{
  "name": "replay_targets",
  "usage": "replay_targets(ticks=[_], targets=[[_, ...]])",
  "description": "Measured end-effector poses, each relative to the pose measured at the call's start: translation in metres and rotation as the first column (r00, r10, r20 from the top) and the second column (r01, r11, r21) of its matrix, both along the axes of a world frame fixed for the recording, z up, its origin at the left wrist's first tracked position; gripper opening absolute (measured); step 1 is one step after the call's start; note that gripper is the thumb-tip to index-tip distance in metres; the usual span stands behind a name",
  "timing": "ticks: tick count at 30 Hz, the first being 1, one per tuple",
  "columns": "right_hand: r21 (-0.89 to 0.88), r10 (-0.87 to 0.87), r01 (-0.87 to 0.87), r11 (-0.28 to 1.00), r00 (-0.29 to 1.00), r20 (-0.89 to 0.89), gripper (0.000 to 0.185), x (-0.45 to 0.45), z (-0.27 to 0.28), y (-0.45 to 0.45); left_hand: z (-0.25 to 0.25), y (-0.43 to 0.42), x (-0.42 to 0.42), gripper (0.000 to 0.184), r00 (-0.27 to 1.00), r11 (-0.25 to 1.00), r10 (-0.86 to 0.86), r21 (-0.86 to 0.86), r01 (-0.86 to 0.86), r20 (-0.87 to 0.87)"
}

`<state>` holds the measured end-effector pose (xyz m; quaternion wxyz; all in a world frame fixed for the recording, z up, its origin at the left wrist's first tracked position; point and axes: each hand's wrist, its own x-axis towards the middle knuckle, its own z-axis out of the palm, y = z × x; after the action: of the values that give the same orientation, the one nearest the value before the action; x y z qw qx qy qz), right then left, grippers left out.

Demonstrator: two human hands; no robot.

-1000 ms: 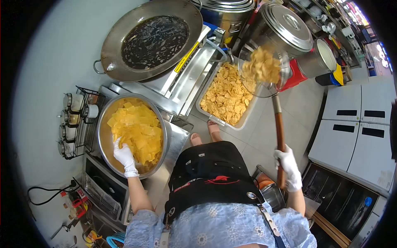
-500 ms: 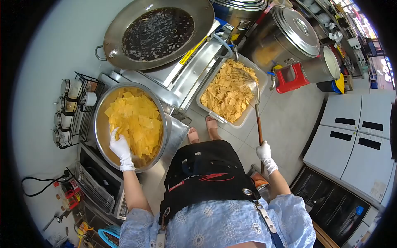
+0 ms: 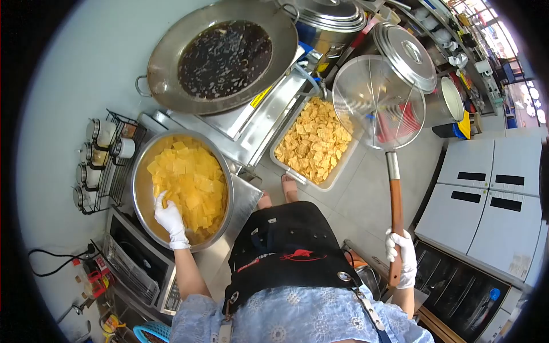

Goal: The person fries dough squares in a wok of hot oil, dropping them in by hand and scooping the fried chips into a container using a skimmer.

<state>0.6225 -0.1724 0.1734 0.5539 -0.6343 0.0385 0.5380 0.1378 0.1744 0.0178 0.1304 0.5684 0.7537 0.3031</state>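
My gloved right hand (image 3: 402,254) is closed round the wooden handle of a wire-mesh skimmer (image 3: 394,197). The skimmer stands raised, its round basket to the right of a clear plastic tub (image 3: 327,186) and seen in front of a steel pot. Golden fried chips (image 3: 314,143) fill the tub. On my left, a large steel bowl (image 3: 139,171) holds a heap of flat yellow squares (image 3: 191,177), apparently dough pieces. My gloved left hand (image 3: 169,217) reaches into its near left side, fingers curled round some squares. A wide wok (image 3: 163,63) with dark oil sits beyond the bowl.
Lidded steel pots (image 3: 403,54) stand at the back right, near a red stool (image 3: 400,121). A wire rack (image 3: 117,148) of jars hangs on the left wall. A grey-white cabinet (image 3: 486,194) stands at right. My feet (image 3: 290,187) are near the tub.
My right hand has lifted the skimmer out of the tub of chips, moving it right and turning its basket up. My left hand stays at the yellow squares. The view has shifted slightly.
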Motion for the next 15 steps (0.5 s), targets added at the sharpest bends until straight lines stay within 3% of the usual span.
replay_targets(ticks=[2,6,11,15], targets=[[0.052,-0.026,0.026,0.998,1.0,0.003,0.022,-0.002,0.025,0.017,-0.013,0.001,-0.002,0.03,1.0,0.999,-0.018,0.044,0.018,0.003],[0.146,0.095,-0.098,0.984,0.995,0.028,0.025,-0.006,0.047,0.092,-0.011,0.004,0.001,0.031,0.999,0.997,-0.03,0.074,0.032,-0.031],[0.307,0.41,-0.367,0.878,0.908,-0.085,0.026,-0.03,0.038,0.207,0.012,0.008,0.02,0.029,1.0,0.997,-0.001,0.083,0.0,0.019],[0.463,0.542,-0.39,0.796,0.801,-0.256,0.023,-0.05,-0.004,0.272,0.024,0.009,0.028,0.028,1.0,0.992,0.015,0.121,-0.017,0.011]])
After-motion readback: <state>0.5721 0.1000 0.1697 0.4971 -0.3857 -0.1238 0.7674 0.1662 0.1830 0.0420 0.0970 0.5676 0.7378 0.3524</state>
